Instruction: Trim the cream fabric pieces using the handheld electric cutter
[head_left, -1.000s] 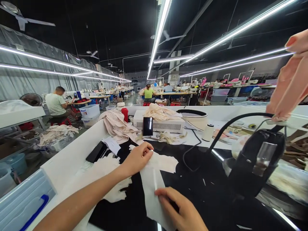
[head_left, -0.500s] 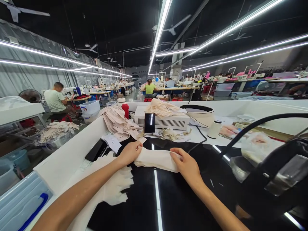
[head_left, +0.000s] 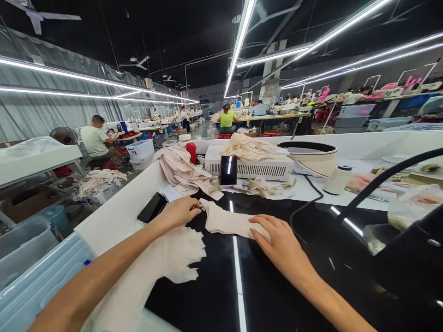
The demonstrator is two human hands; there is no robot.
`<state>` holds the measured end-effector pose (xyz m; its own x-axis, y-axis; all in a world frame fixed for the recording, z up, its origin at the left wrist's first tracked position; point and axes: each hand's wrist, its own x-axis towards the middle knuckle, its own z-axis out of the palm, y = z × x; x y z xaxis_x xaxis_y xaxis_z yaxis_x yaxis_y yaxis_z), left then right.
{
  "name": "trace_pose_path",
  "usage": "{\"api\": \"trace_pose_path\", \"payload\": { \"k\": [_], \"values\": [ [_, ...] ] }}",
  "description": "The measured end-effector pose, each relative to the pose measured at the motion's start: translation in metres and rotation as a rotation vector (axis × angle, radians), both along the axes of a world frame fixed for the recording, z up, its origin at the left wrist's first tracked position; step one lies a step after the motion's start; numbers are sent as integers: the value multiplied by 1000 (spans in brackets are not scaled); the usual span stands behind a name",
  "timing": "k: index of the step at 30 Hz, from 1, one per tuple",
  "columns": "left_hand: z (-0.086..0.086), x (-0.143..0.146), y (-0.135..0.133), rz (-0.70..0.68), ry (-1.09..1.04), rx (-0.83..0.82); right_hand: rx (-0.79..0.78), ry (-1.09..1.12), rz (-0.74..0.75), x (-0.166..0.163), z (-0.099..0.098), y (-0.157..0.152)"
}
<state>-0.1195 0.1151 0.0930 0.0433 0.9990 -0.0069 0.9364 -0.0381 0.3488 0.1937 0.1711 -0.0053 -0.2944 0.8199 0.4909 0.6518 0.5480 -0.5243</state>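
Cream fabric piece (head_left: 224,222), folded, flat, pinned by both hands

Lit brightly from above by long ceiling strips (head_left: 239,50), mirrored as glare on the glossy black desk (head_left: 200,304); bent toward the edges.

bare black tabletop (head_left: 270,295) ahead, black cable (head_left: 377,182) arching right, fabric stack (head_left: 166,263) left
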Motion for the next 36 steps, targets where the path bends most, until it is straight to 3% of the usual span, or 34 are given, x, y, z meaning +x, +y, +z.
{"api": "trace_pose_path", "payload": {
  "k": [5,10,16,20,29,34,36],
  "values": [
    [18,-44,-59,98,70,-30,1,22,130,-6,-3,-28],
    [6,-52,-98,138,35,-57,-99,51,227,-12,-2,-46],
    [-9,-46,-104,157,-9,-20,-154,106,247,-19,-2,-62],
    [-11,-46,-104,164,-21,19,-216,79,301,-20,8,-74],
    [5,-46,-120,115,-101,84,-299,79,357,-29,21,-98],
    [12,-26,-130,-66,-451,-52,-532,270,372,-40,31,-116],
    [11,-12,-132,-155,-635,-132,-636,401,450,-45,38,-124]
  ]
}}
